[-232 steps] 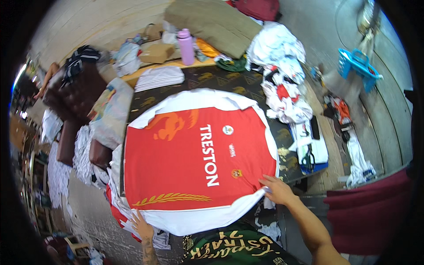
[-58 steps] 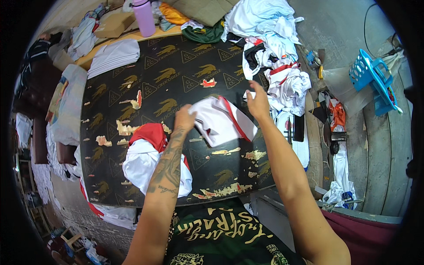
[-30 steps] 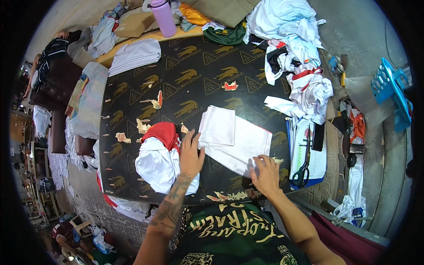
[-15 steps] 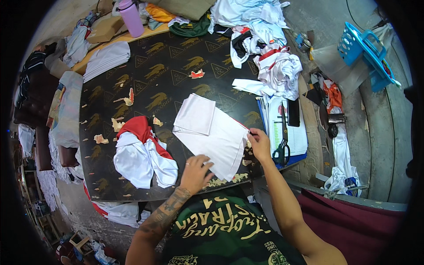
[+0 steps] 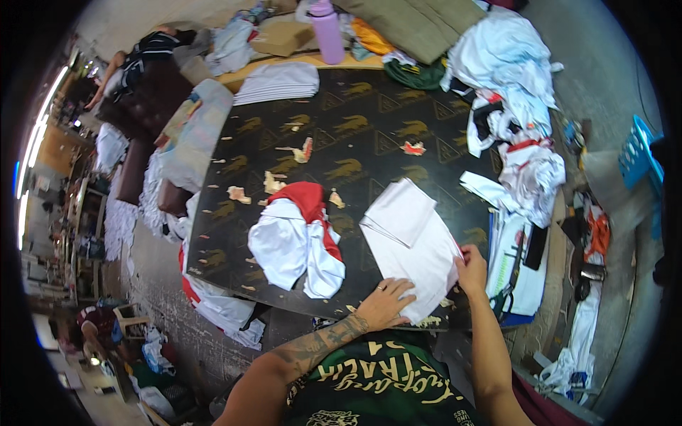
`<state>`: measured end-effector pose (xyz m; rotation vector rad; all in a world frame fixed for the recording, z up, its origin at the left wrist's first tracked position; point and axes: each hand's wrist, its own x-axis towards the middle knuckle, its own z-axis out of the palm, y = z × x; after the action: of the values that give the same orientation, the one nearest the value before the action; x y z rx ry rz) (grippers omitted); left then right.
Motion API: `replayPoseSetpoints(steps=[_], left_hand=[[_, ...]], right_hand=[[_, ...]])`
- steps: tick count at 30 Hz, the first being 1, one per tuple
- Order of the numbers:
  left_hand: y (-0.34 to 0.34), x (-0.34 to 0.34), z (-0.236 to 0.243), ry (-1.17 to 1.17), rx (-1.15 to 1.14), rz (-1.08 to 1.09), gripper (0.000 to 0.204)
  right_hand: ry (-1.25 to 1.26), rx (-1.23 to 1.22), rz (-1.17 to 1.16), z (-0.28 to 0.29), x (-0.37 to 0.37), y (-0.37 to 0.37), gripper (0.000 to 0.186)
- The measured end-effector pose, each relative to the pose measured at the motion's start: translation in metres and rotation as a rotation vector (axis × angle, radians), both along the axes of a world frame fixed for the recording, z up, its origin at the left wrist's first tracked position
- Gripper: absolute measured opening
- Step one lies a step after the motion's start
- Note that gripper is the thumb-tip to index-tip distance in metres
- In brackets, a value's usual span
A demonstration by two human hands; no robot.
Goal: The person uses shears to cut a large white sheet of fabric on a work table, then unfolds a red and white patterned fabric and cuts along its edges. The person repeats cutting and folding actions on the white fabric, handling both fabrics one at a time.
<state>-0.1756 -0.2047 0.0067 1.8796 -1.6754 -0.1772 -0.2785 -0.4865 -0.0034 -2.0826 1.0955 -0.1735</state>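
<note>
A folded white cloth (image 5: 428, 264) lies on the dark table in front of me, with a smaller folded flap on its upper left part. My left hand (image 5: 387, 304), a ring on one finger, rests on the lower left edge of this cloth with its fingers stretched out. At the cloth's right edge, where a thin red line shows, my right hand (image 5: 472, 272) pinches the fabric between thumb and fingers. Left of the cloth sits a crumpled white and red garment (image 5: 295, 238), which neither hand touches.
The black printed tabletop (image 5: 341, 153) has several peeled patches. A white folded stack (image 5: 277, 83) and a pink bottle (image 5: 328, 32) are at the back. Piled white garments (image 5: 501, 53), a dark phone (image 5: 535, 247) and papers line the right side. A person (image 5: 96, 326) is at lower left.
The view has swung left, so the table and cloths appear farther right. My left hand's fingers now lie over the cloth's lower left edge. My right hand stays at the right edge.
</note>
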Motion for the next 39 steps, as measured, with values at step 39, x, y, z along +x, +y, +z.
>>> replayPoseSetpoints(steps=[39], left_hand=[[-0.165, 0.608, 0.103, 0.255, -0.077, 0.717, 0.070]], right_hand=[[0.417, -0.384, -0.199, 0.017, 0.093, 0.064, 0.078]])
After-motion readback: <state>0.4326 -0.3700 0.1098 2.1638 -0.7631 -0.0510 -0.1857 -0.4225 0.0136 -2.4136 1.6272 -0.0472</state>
